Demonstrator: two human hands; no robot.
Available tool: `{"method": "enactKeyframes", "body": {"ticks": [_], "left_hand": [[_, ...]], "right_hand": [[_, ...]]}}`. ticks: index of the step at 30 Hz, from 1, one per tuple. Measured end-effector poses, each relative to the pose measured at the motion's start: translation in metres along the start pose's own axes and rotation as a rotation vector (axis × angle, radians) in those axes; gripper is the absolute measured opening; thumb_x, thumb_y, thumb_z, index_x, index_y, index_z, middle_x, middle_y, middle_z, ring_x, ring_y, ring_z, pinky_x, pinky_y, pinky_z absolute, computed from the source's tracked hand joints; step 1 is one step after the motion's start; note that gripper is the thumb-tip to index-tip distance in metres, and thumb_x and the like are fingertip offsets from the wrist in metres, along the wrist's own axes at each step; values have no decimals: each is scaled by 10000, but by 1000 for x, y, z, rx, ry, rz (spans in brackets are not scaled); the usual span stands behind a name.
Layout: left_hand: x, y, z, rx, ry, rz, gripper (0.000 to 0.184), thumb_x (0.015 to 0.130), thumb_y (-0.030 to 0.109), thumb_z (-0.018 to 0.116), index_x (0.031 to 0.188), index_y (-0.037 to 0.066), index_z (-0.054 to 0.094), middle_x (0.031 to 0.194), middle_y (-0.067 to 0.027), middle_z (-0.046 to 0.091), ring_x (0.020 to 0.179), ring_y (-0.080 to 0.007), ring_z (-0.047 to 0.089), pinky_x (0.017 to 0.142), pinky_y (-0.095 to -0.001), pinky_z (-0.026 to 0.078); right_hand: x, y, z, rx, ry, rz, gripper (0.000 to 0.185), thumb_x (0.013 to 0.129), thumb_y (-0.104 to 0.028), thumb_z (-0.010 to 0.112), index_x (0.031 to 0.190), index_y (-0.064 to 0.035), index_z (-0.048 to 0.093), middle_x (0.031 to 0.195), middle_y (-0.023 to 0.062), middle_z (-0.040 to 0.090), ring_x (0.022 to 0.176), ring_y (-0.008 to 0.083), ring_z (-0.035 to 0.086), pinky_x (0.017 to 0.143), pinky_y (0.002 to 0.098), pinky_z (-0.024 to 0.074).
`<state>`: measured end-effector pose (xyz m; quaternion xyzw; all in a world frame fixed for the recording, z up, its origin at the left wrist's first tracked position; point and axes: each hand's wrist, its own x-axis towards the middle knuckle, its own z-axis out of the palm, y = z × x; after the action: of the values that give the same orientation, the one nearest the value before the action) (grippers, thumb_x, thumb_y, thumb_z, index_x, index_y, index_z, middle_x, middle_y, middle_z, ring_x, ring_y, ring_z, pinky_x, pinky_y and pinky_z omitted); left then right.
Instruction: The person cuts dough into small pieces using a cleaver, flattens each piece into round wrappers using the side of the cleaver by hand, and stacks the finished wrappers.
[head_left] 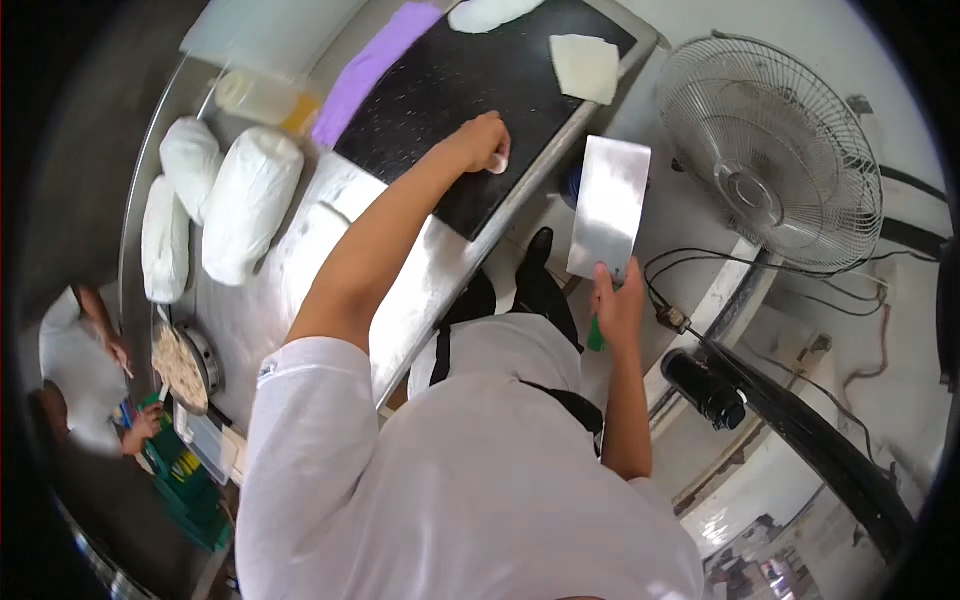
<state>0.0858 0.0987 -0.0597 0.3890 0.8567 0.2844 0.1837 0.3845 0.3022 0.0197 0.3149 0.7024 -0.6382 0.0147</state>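
My left hand is closed over the black board, its fingers curled round a small pale piece, perhaps dough. In my right hand is the green handle of a broad metal cleaver, its blade pointing up and away from me, off the table's edge. A flat pale dough piece lies at the board's far right corner. Another white piece rests at the board's far edge. Along the board's left side runs a purple cloth.
Three white wrapped rolls and a bottle of yellow liquid stand on the metal table. A bowl of filling is near a co-worker at left. A fan stands at right, with cables below.
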Motion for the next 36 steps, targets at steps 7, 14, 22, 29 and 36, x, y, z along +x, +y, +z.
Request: {"method": "enactKeyframes", "body": {"ticks": [7,14,22,29,36], "left_hand": [[38,33,-25,289,-302,-402,422,505,121,942,849,53,707,935,-142,749,961,-341,741,807,-421,588],[70,61,3,57,62,-468,709,800,469,692,1396,127,517,1488,-171,477,1427,-379,391,1161,-567,301],[48,40,31,218,166,-221,1000,744,672,718,1466,39,439,1654,-211,249,1562,-407,167,1227,-650,43],[42,30,38,94,278,-163,845,713,662,750,1240,22,585,1585,-212,385,1500,-385,329,1202,-625,164],[38,28,41,91,380,-88,731,716,620,745,1129,33,610,1542,-172,456,1460,-357,389,1188,-609,208]], "right_hand": [[22,15,-16,120,51,101,260,1001,-194,663,1176,-27,564,699,11,546,505,86,494,445,266,412],[123,-40,-25,-107,-16,-274,283,1015,-250,654,1144,-1,613,752,35,602,533,89,527,475,273,404],[292,-49,21,149,-107,-292,372,1032,-348,635,1116,15,633,782,77,648,588,146,601,548,325,477],[310,-82,24,-171,-15,119,453,1009,-405,642,1058,45,667,900,233,716,847,356,698,811,448,521],[310,-34,12,-452,-24,-52,440,1025,-397,631,975,40,642,768,162,665,687,269,642,704,436,521]]}}
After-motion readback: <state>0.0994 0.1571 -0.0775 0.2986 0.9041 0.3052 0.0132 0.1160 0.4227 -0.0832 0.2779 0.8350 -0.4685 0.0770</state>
